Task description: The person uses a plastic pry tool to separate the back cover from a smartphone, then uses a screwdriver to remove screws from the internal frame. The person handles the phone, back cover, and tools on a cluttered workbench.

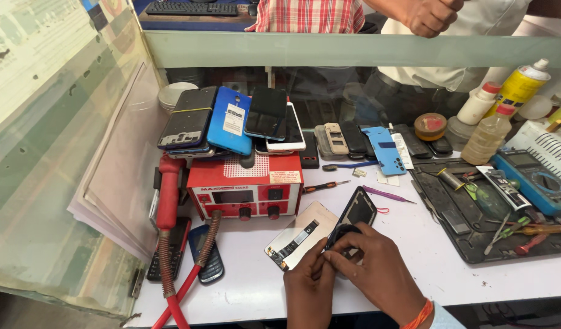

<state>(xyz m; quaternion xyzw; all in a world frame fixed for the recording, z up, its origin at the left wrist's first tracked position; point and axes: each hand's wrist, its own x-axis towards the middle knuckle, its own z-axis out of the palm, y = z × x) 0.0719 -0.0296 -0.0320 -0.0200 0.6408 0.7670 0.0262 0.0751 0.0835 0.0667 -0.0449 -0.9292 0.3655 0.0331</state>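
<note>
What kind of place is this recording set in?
Most likely a phone repair counter: stacked phones on a red rework station, a multimeter, and an opened phone under both hands.

Phone repair counter (stacked handsets)

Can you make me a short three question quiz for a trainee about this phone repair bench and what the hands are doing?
1. True or false: both hands, left hand and right hand, work at the small black phone frame.
2. Multiple choice: the red rework station carries on top A) a stack of phones, B) a kettle, C) a book.
3. Fill in: the blue multimeter lies at the bench's ___ side, as the picture shows it.

Key: 1 true. 2 A, the stack of phones. 3 right.
</note>
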